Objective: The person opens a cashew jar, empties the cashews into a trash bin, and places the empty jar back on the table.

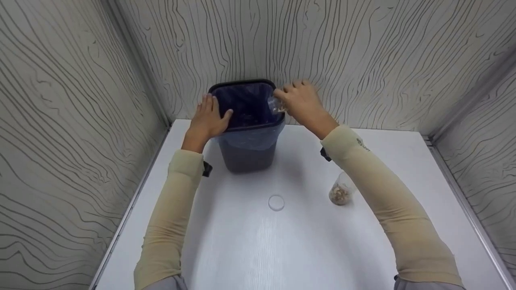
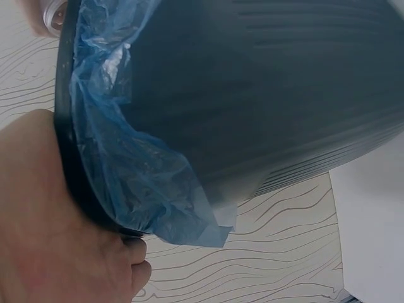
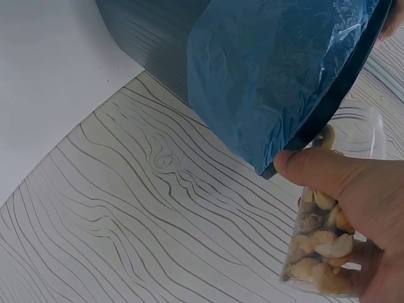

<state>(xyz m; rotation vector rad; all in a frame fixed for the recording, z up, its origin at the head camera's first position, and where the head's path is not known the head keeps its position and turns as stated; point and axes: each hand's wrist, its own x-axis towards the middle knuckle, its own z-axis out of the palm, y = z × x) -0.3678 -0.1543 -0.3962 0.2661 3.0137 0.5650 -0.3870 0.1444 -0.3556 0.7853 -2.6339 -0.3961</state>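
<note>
A dark grey bin (image 1: 248, 155) lined with a blue plastic bag (image 1: 252, 139) is standing upright at the upper centre of the head view, its mouth open. A clear cup of cashews (image 3: 325, 243) is being tipped on its side, touching the bin's rim at the frame's upper right of centre.

The left hand (image 2: 57, 233) grips the bin's rim (image 2: 69, 170) — blue liner (image 2: 145, 183) folded over it.
</note>
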